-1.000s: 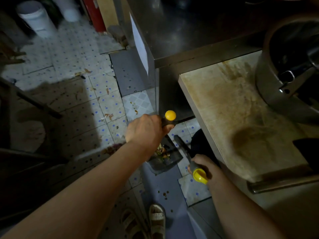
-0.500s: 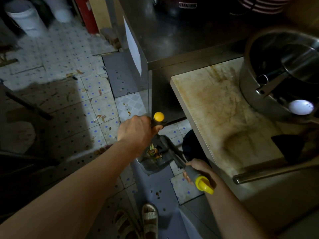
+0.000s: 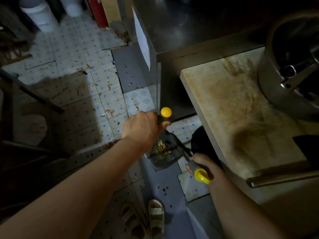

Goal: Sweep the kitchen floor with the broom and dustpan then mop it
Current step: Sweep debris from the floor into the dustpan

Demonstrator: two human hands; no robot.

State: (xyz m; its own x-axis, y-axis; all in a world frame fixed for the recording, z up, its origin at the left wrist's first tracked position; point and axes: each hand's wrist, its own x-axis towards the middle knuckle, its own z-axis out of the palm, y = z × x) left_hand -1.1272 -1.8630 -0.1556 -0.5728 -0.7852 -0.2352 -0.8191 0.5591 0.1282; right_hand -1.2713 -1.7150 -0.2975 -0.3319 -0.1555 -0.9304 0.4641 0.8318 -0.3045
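I log my left hand (image 3: pixel 143 130) clamped on the yellow-capped dark broom handle (image 3: pixel 164 116), my right hand (image 3: pixel 201 163) clamped on the yellow-ended grey dustpan handle (image 3: pixel 198 171), debris in the dark plastic dustpan (image 3: pixel 164 156).

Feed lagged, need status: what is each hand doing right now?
Left hand: grips the broom handle.
Right hand: grips the dustpan handle.

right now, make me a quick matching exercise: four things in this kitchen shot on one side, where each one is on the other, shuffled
Things:
1. dustpan
2. white bucket
3. big metal pot
4. sandals

Places:
A. far top left, on the tiled floor
B. bottom centre, on the person's feet
C. right side, on the stained counter
D. low between the two hands, holding scraps

Pairs: 1-D, 2-A, 3-C, 4-B
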